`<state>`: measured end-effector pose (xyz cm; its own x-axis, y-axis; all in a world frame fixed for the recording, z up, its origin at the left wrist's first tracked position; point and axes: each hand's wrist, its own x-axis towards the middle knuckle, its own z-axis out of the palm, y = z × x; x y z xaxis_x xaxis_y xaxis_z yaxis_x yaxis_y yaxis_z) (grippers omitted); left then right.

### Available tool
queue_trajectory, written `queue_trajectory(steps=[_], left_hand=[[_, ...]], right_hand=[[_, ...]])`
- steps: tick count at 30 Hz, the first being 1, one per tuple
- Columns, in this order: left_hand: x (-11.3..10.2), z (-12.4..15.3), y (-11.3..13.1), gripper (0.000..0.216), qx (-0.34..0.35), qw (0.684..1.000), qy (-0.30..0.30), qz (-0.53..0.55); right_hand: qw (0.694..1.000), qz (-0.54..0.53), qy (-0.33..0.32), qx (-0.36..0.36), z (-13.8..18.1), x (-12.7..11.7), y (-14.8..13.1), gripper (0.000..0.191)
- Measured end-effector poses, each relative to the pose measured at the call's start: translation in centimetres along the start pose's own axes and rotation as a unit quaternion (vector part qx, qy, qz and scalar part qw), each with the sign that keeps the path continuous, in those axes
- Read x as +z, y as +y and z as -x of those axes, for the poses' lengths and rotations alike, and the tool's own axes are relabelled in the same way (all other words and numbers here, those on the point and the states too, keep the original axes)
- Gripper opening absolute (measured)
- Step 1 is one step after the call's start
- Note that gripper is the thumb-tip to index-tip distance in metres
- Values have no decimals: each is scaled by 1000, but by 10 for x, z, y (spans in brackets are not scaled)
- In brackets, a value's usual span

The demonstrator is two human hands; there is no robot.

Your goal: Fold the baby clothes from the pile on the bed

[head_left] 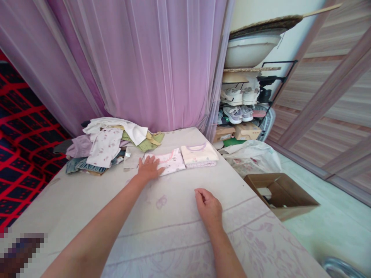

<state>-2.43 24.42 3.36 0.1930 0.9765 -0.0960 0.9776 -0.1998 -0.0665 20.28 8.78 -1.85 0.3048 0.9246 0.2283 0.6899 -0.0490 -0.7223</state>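
Note:
My left hand (149,168) lies with fingers spread on a folded white garment with a small print and pink trim (172,159). Just left of it is a folded grey-beige garment (132,157) with a small white label. Right of the printed garment sits a folded cream top with a lilac neckline (199,152), stacked on another folded piece. My right hand (209,206) is curled with its fingers closed above the bed, apart from the clothes. Whether anything is inside that hand is hidden.
A loose heap of clothes (106,143) lies at the bed's far left. Purple curtains (162,69) hang behind. At right are a shoe rack (246,102), an open cardboard box (281,193) on the floor and a wooden wardrobe (324,100). The patterned bed sheet (179,239) reaches the right edge.

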Motion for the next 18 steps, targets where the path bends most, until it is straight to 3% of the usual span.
queue_trajectory(steps=[5,8,14,18], left_hand=[[0,7,54,56,70,992,98,32],[16,9,74,53,80,992,78,62],[19,10,67,56,104,991,36,78],[16,23,46,60,85,987,131,35]], right_hand=[[1000,-9,7,7,1,0,-2,36],[1000,-11,11,4,2,0,-4,38],[1000,-5,10,9,2,0,-3,39],[1000,-4,9,7,2,1,-1,41]])
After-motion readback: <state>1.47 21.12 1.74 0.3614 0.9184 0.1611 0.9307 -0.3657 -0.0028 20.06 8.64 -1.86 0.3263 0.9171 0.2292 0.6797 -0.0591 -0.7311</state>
